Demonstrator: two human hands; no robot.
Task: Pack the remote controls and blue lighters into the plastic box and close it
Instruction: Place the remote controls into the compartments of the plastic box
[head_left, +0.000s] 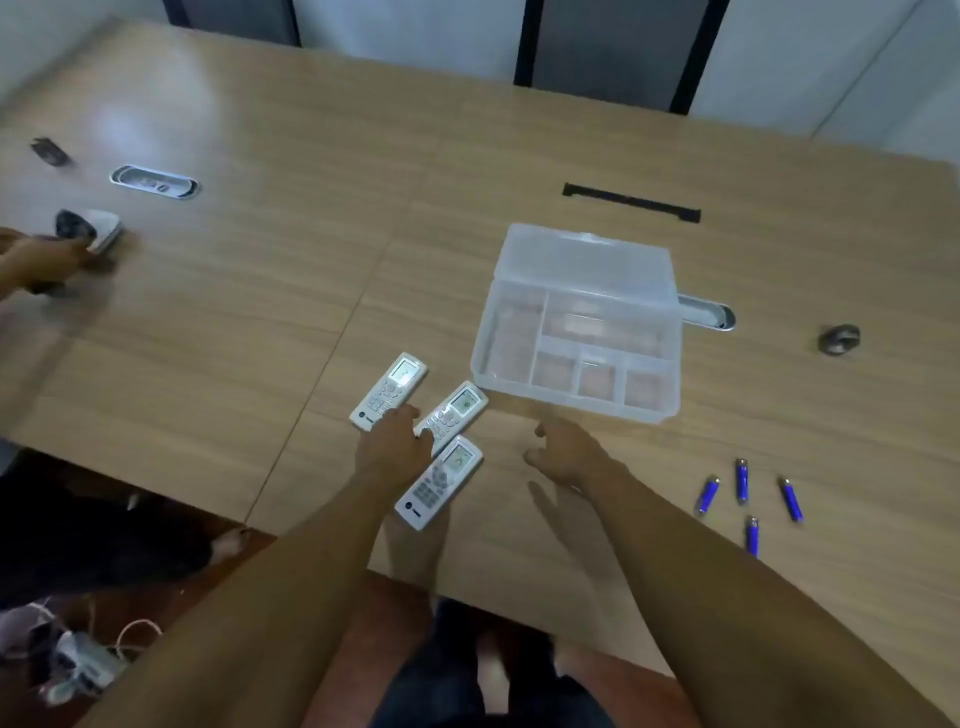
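Three white remote controls lie side by side near the table's front edge: a left one (390, 389), a middle one (457, 410) and a near one (441, 480). My left hand (392, 447) rests palm down on them, fingers over the middle one's lower end, not clearly gripping. My right hand (569, 449) hovers open just right of the remotes, holding nothing. The clear plastic box (485, 358) stands open behind, its lid (584, 260) tilted back and its compartments holding nothing. Several blue lighters (743, 480) lie scattered to the right.
Another person's hand (36, 260) holds a white device (98, 226) at the far left. Cable ports (155, 182) (709, 312), a black strip (631, 202) and a small dark round object (839, 339) sit on the wooden table (260, 291). Cables lie on the floor at lower left.
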